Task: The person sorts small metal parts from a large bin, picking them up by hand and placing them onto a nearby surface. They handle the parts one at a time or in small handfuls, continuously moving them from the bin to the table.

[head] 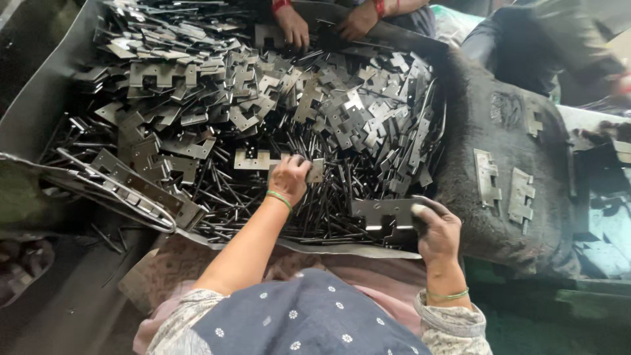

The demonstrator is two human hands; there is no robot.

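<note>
Picking a thin steel pin from the loose pins (263, 204) goes best with the left hand (289, 179) pinching just one, while the right hand (437, 230), well apart, holds its hinge leaf (384, 213) clamped level.

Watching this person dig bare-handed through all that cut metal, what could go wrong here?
1. Cuts: the left hand reaches bare into loose thin rods and notched hinge plates, whose stamped edges are probably sharp.
2. Slides: the plates are heaped high in the tray, so pulling one out might shift others onto the fingers.
3. Crowding: another person's hands work the same pile at the far side, so a plate moved there could nudge pieces unexpectedly. The right hand holds a hinge plate barehanded too.
</note>
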